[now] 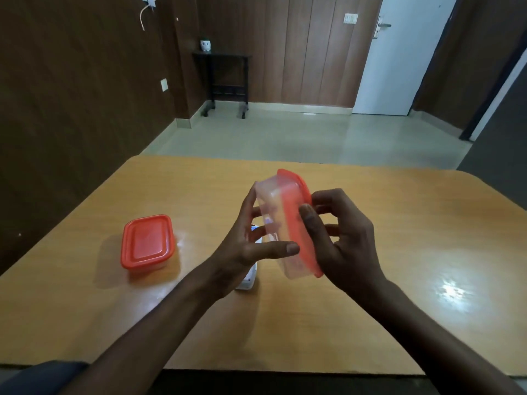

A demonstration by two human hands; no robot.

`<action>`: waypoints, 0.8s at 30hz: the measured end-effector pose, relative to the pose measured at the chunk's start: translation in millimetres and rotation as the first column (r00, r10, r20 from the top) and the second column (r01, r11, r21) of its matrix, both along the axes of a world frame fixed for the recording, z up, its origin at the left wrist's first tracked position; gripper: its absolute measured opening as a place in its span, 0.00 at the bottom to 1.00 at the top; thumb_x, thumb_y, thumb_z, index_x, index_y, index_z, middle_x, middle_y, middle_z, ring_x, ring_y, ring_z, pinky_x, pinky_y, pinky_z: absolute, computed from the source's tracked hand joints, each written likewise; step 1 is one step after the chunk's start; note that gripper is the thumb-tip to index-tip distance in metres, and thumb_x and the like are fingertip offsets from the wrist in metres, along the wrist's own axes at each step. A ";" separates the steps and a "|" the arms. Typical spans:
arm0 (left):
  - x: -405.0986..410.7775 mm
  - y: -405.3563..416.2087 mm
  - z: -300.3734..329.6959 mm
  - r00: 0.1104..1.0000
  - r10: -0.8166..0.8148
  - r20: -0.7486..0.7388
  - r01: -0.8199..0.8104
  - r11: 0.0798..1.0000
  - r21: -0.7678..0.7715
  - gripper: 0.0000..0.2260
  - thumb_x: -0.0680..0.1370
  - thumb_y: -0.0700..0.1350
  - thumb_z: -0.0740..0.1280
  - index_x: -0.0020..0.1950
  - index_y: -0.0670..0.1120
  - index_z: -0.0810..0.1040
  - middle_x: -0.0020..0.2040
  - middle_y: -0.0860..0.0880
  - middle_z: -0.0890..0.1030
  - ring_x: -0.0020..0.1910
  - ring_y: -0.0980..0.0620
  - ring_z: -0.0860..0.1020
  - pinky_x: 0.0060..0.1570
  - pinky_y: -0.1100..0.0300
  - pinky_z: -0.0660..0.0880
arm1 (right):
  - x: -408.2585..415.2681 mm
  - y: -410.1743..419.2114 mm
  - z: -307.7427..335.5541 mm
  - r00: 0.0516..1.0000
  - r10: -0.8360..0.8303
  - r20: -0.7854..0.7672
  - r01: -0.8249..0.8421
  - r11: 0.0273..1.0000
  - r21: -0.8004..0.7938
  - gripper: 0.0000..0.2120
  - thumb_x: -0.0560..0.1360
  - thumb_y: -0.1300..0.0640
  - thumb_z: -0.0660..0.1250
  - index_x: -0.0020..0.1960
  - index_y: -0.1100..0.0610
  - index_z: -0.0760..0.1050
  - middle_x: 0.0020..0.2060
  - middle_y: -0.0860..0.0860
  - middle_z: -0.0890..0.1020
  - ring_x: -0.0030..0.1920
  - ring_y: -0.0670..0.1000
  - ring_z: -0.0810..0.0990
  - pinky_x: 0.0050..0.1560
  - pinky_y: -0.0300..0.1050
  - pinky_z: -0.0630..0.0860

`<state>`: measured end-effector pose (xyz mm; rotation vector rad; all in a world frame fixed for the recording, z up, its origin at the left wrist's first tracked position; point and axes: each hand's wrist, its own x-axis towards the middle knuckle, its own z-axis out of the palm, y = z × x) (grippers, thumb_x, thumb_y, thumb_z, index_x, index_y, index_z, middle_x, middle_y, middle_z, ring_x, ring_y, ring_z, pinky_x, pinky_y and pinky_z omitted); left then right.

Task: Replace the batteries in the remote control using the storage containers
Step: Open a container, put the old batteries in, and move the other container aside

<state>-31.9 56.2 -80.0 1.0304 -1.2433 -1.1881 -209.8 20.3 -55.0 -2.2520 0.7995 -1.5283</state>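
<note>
Far left on the wooden table (pixel 370 295) I see a closed storage container (pixel 147 243), orange lid on, sitting flat and well apart from both hands. No label or writing readable on it. Moving right, my left hand (pixel 251 246) is raised above the table, fingers spread and mostly straight, thumb extended toward the right; the fingertips and thumb press against the clear base of a second container (pixel 281 223), which is held in the air tipped on its side. Under that hand, partly hidden by the wrist, lies a white remote control (pixel 248 280) flat on the table; only its near end and a sliver by the fingers show, and I cannot read any brand or button text. Something small and purplish shows through the clear wall of the held container, too blurred to name. The container's orange lid (pixel 299 220) faces right and looks seated, though I cannot tell how firmly. My right hand (pixel 342 238) grips the lid side, thumb over the near rim, fingers curled round the far edge. Both hands clamp the one container between them. Beyond the table: pale tiled floor, dark wood-panelled walls, a small black side table (pixel 225 78), and a white door (pixel 399 67) at right.
</note>
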 end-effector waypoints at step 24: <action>-16.1 8.2 -7.3 0.831 0.506 0.231 -0.398 0.832 -0.387 0.51 0.58 0.47 0.86 0.72 0.56 0.59 0.68 0.64 0.68 0.66 0.66 0.71 0.51 0.72 0.76 | 17.2 19.8 -0.5 0.996 -0.058 0.070 0.059 0.998 -0.005 0.14 0.84 0.53 0.60 0.39 0.50 0.67 0.28 0.48 0.72 0.28 0.45 0.73 0.26 0.35 0.66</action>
